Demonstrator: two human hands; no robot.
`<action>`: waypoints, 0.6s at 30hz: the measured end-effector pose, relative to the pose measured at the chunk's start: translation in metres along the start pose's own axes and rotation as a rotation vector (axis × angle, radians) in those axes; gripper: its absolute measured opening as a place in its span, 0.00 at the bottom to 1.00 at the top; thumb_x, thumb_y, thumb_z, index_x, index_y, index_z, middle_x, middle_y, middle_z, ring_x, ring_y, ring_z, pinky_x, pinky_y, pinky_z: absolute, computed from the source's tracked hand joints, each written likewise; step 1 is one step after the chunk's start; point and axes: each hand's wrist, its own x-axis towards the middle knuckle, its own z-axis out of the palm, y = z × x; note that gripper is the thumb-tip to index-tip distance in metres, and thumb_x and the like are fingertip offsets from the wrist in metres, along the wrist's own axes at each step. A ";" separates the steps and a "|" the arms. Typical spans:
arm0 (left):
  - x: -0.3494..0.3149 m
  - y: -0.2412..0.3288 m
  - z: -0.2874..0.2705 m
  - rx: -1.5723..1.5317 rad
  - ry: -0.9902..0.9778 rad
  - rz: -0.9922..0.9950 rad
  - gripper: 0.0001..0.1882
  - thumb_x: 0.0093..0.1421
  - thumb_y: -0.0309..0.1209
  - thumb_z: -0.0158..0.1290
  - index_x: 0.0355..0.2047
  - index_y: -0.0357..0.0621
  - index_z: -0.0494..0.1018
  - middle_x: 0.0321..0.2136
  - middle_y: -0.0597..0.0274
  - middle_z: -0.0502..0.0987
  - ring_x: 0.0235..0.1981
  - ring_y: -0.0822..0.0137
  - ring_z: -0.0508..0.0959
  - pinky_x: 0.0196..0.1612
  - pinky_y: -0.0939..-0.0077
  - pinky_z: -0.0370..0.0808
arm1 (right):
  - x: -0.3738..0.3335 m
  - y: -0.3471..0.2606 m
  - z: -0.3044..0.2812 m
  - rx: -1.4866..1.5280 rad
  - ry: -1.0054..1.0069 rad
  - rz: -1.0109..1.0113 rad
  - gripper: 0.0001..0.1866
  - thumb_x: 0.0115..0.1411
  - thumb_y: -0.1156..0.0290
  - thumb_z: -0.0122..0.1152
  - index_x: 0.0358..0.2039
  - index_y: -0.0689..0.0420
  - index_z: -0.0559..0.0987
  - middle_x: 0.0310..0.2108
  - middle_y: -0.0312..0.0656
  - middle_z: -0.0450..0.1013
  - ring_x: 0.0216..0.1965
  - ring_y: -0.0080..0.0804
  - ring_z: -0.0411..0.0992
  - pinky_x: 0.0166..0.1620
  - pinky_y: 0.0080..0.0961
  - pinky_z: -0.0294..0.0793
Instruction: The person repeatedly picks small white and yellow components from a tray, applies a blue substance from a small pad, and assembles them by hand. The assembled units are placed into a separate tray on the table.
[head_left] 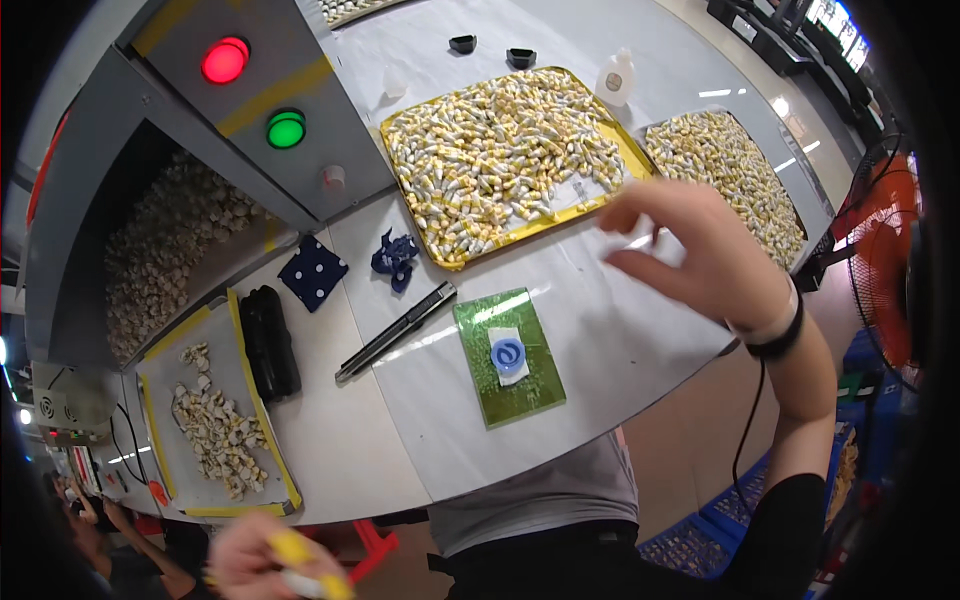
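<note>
My right hand (690,245) hovers by the near right corner of a yellow-rimmed tray (520,236). Its fingers are curved and its thumb is apart from them, with nothing between. Many small white and yellow pieces (500,150) fill most of that tray. Low at the left edge of the table, my left hand (255,560) is smeared by motion. Yellow and white show at its fingers; I cannot tell whether these are wraps or something held. Between the hands lies a green mat (525,395) with a small round blue-and-white container (508,354) on a white patch.
A black knife-like tool (395,333), a crumpled dark cloth (395,258) and a dotted cloth (313,272) lie mid-table. A black case (268,340) adjoins a smaller tray (290,480) of pieces. A grey machine (350,150) stands left, a red fan (885,260) right.
</note>
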 end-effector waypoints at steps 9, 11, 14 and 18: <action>0.037 -0.130 0.014 -0.599 -0.175 0.133 0.09 0.61 0.31 0.49 0.36 0.38 0.65 0.29 0.57 0.66 0.32 0.68 0.68 0.34 0.75 0.68 | 0.067 0.038 0.037 -0.033 -0.317 0.175 0.12 0.51 0.65 0.63 0.27 0.63 0.79 0.24 0.45 0.75 0.26 0.32 0.73 0.31 0.25 0.71; 0.045 -0.127 0.019 -0.566 -0.106 0.185 0.15 0.61 0.42 0.48 0.30 0.41 0.63 0.18 0.65 0.64 0.19 0.73 0.61 0.22 0.80 0.67 | 0.065 0.041 0.038 0.017 -0.290 0.297 0.12 0.52 0.65 0.63 0.26 0.63 0.78 0.22 0.42 0.74 0.25 0.28 0.71 0.30 0.24 0.70; 0.044 -0.137 0.007 -0.795 -0.121 0.363 0.11 0.64 0.37 0.44 0.33 0.42 0.62 0.23 0.59 0.65 0.21 0.72 0.63 0.24 0.80 0.68 | 0.073 0.035 0.042 -0.029 -0.357 0.275 0.09 0.54 0.69 0.61 0.26 0.62 0.77 0.19 0.36 0.71 0.23 0.20 0.66 0.28 0.20 0.67; 0.052 -0.121 0.018 -0.509 0.174 0.378 0.09 0.65 0.35 0.42 0.35 0.42 0.62 0.24 0.59 0.65 0.22 0.71 0.64 0.25 0.77 0.69 | 0.074 0.033 0.046 -0.116 -0.319 0.194 0.09 0.53 0.69 0.60 0.25 0.63 0.76 0.19 0.40 0.71 0.22 0.28 0.68 0.28 0.24 0.67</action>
